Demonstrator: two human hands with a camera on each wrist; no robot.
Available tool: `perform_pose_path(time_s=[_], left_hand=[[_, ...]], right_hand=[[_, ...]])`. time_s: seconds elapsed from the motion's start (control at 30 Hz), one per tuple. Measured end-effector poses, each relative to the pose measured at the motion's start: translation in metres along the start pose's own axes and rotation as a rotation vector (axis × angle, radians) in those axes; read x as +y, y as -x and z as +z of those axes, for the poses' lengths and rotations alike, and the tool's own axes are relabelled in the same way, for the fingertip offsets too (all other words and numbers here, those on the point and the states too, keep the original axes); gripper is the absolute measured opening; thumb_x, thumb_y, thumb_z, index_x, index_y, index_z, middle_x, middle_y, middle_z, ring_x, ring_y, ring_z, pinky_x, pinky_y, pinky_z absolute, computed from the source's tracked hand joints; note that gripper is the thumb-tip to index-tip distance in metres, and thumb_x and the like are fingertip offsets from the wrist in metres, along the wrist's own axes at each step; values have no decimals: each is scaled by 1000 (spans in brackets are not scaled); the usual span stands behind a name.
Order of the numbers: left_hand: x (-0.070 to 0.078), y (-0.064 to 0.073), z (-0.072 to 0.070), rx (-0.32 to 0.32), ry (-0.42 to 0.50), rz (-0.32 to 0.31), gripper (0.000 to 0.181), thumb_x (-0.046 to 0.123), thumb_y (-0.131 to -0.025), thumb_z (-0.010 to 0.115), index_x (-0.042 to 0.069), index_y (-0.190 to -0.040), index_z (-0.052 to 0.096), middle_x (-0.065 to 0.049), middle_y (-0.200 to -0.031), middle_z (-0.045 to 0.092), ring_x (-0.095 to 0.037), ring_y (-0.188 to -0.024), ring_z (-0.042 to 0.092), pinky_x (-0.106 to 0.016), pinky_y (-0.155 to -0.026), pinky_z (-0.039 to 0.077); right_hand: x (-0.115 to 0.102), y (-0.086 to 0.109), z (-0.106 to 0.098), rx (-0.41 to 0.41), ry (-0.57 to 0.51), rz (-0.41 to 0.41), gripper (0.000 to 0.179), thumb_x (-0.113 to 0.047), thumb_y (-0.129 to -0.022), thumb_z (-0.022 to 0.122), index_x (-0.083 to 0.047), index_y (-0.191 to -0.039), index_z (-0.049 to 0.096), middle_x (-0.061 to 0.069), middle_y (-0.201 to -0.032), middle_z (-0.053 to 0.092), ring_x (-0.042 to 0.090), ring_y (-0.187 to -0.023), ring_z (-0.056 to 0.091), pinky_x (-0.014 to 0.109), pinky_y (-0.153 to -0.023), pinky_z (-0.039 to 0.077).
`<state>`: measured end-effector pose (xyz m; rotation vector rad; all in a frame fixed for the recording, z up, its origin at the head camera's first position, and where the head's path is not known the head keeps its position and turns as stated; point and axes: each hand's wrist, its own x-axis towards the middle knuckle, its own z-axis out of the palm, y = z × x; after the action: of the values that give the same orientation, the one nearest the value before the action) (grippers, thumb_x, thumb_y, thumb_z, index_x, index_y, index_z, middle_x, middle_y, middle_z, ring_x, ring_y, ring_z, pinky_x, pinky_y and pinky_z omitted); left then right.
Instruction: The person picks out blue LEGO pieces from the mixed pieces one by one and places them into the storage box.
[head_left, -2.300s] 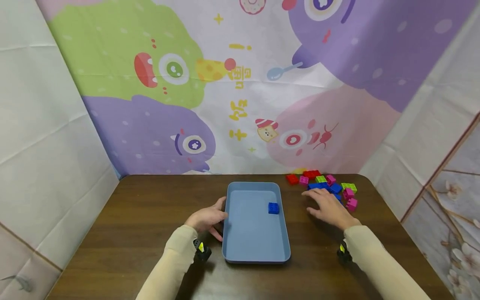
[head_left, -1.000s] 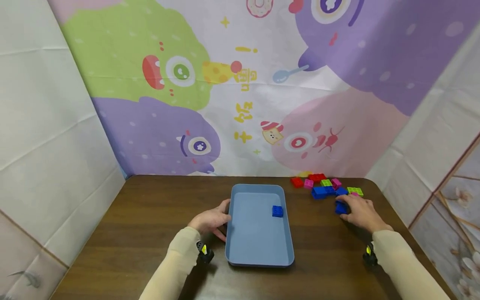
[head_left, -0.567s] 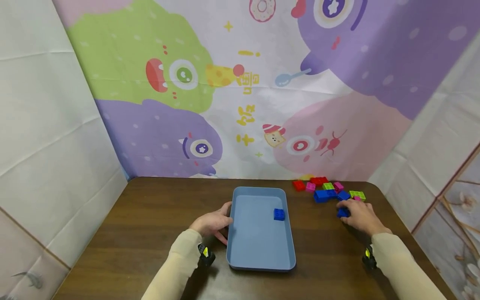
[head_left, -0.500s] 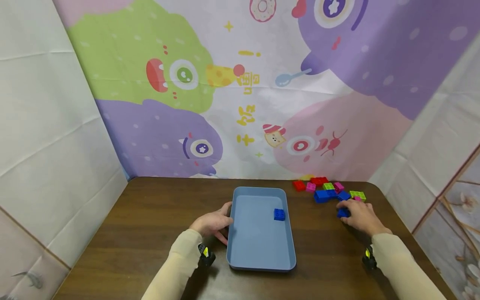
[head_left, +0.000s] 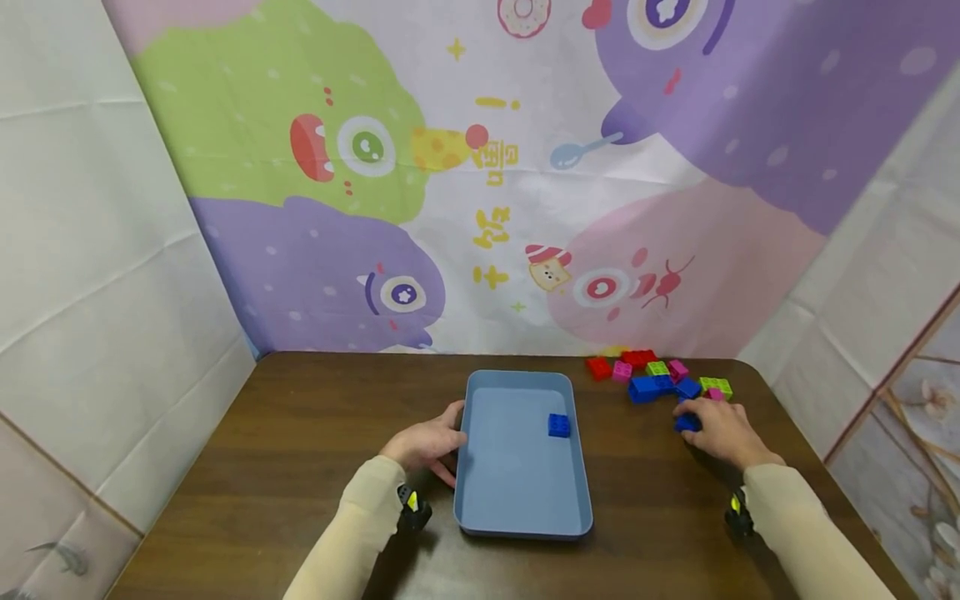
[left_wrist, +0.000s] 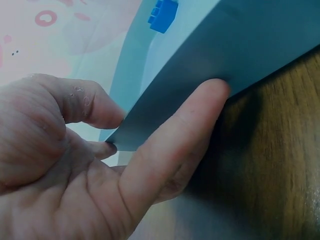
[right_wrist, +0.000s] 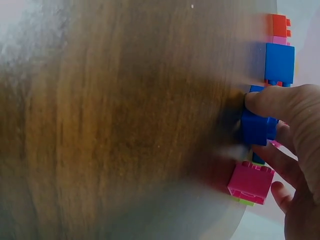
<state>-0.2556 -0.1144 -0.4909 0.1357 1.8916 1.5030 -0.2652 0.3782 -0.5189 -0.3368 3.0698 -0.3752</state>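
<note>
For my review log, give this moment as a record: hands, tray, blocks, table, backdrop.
Left hand: touches the left side of the blue-gray tray
Right hand: pinches a blue block
Inside tray: one blue studded brick, near its right side
Other blocks: red, pink, green, blue; scattered near the far right corner
Table: dark wood
Backdrop: printed cartoon monsters

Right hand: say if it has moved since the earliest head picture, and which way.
Yes, rightward. Judged against the table in the head view, the right hand is now farther from the tray and nearer the table's right edge.
</note>
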Motion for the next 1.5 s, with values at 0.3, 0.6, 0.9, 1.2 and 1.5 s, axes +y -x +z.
perform_pose_path(time_s=[0.3, 0.6, 0.9, 1.2, 1.5], left_hand=[[1, 1, 0, -4, -15, 8, 79, 5, -100, 43, 20, -164, -1, -34, -154, 26, -46, -97, 69, -58, -70, 62], [-2, 0, 1, -4, -28, 1, 78, 5, -101, 43, 21, -164, 0, -35, -154, 26, -46, -97, 69, -57, -69, 62], [-3, 1, 1, 1, -34, 2, 78, 5, -101, 42, 21, -164, 0, -34, -154, 26, -46, -96, 68, -57, -68, 62], [-1, 1, 1, 0, -39, 0, 79, 5, -100, 43, 21, -164, 0, -33, -154, 27, -45, -96, 68, -57, -68, 62], [0, 2, 2, 6, -52, -2, 77, 5, -101, 42, 20, -164, 0, -31, -156, 24, -46, -99, 67, -57, -67, 62]], right_hand=[[-5, -1, 0, -24, 10, 20, 35, -19, -85, 81, -10, -117, 72, 25, -122, 68, 51, -114, 58, 69, -89, 38], [-8, 1, 0, -22, 3, 27, 34, -20, -84, 81, -9, -115, 73, 24, -119, 69, 49, -111, 60, 66, -87, 34], [-18, -3, 5, -4, 1, -2, 32, -21, -83, 82, -10, -111, 73, 20, -114, 71, 46, -107, 62, 61, -84, 36], [-29, -5, 9, -55, -106, -25, 34, -15, -84, 80, -4, -114, 71, 21, -116, 68, 44, -110, 62, 67, -95, 50], [-40, -10, 11, -37, -115, -107, 30, -14, -82, 80, -5, -109, 71, 16, -111, 69, 40, -107, 62, 63, -97, 51]])
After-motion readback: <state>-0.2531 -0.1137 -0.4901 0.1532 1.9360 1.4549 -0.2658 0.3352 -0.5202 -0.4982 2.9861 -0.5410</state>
